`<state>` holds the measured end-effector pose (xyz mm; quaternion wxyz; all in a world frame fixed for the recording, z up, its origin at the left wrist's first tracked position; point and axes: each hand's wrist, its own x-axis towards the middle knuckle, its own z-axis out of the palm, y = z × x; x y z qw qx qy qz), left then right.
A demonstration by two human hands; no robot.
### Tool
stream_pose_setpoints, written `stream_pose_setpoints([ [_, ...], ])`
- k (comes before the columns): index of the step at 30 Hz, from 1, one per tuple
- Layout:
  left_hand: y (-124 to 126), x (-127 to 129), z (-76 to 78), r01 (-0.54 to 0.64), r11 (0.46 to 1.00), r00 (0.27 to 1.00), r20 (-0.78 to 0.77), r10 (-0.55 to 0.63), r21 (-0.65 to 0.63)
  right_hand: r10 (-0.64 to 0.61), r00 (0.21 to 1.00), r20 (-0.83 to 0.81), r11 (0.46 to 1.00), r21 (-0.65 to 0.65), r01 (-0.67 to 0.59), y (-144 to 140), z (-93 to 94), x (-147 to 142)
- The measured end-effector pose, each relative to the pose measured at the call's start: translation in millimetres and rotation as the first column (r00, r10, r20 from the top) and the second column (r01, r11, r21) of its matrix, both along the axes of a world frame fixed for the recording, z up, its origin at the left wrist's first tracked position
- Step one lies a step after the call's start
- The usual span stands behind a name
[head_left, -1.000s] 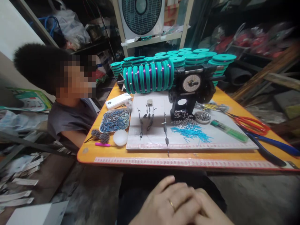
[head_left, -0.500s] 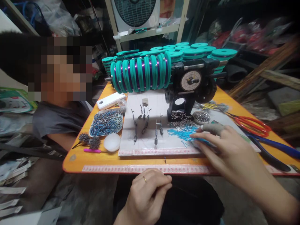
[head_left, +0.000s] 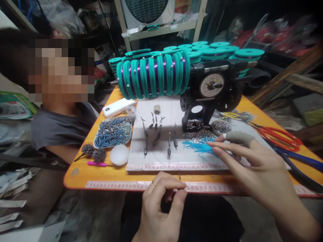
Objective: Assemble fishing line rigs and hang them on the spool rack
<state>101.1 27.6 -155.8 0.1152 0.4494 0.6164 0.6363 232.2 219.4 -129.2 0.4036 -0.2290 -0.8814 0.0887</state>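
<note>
Left hand (head_left: 161, 205) at the near counter (head_left: 101, 176) edge, fingers pinched together on a small dark piece (head_left: 179, 176), tip upward. Right hand (head_left: 254, 164) farther forward, fingers spread apart, index tip just touching the blue tubes (head_left: 199, 144). Pile directly left of those fingertips, strands fanned leftward. Right hand nearer.

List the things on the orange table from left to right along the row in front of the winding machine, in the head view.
Tray of blue pieces → white board → blue sticks → right hand → red scissors.
</note>
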Motion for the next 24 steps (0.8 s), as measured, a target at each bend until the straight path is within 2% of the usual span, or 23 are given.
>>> stream_pose_setpoints([
  [1,2,3,0.9,0.001,1.000,0.998,0.066,0.000,-0.015,-0.012,0.999,-0.042,0.989,-0.150,0.006,-7,1.8,2],
  [2,5,6,2.2,0.011,1.000,0.992,0.129,-0.008,-0.025,-0.023,0.996,-0.087,0.946,-0.323,-0.006,-15,2.7,4],
  [3,8,9,3.9,0.032,0.999,0.982,0.188,-0.027,-0.026,-0.035,0.992,-0.124,0.868,-0.496,-0.032,-23,2.4,6],
  [5,13,14,8.2,0.097,0.995,0.952,0.293,-0.090,-0.009,-0.024,0.985,-0.170,0.659,-0.744,-0.113,-40,-2.5,11],
  [7,17,16,12.6,0.153,0.988,0.922,0.356,-0.149,0.016,0.013,0.975,-0.221,0.460,-0.864,-0.202,-55,-11.7,14],
  [8,18,17,14.3,0.165,0.986,0.914,0.373,-0.161,0.020,0.029,0.972,-0.235,0.382,-0.895,-0.228,-61,-16.9,14],
  [9,18,17,15.5,0.171,0.985,0.910,0.380,-0.164,0.016,0.037,0.969,-0.244,0.326,-0.914,-0.243,-66,-21.6,15],
  [11,17,17,16.1,0.162,0.987,0.913,0.380,-0.147,-0.009,0.032,0.965,-0.261,0.272,-0.927,-0.260,-73,-28.0,13],
  [13,13,16,14.6,0.146,0.988,0.922,0.368,-0.119,-0.048,-0.017,0.953,-0.303,0.254,-0.923,-0.289,-77,-28.9,11],
  [15,9,15,12.3,0.140,0.987,0.930,0.352,-0.106,-0.074,-0.073,0.933,-0.353,0.262,-0.909,-0.324,-78,-25.7,9],
  [17,5,14,10.4,0.127,0.989,0.936,0.340,-0.093,-0.079,-0.057,0.940,-0.336,0.311,-0.901,-0.304,-77,-21.6,7],
  [21,1,14,9.9,0.111,0.991,0.961,0.261,-0.088,-0.074,0.121,0.976,-0.181,0.462,-0.860,-0.216,-76,-20.9,8],
  [24,-1,11,11.1,0.082,0.990,0.983,0.174,-0.061,-0.116,0.019,0.978,-0.207,0.521,-0.833,-0.186,-79,-24.0,12],
])
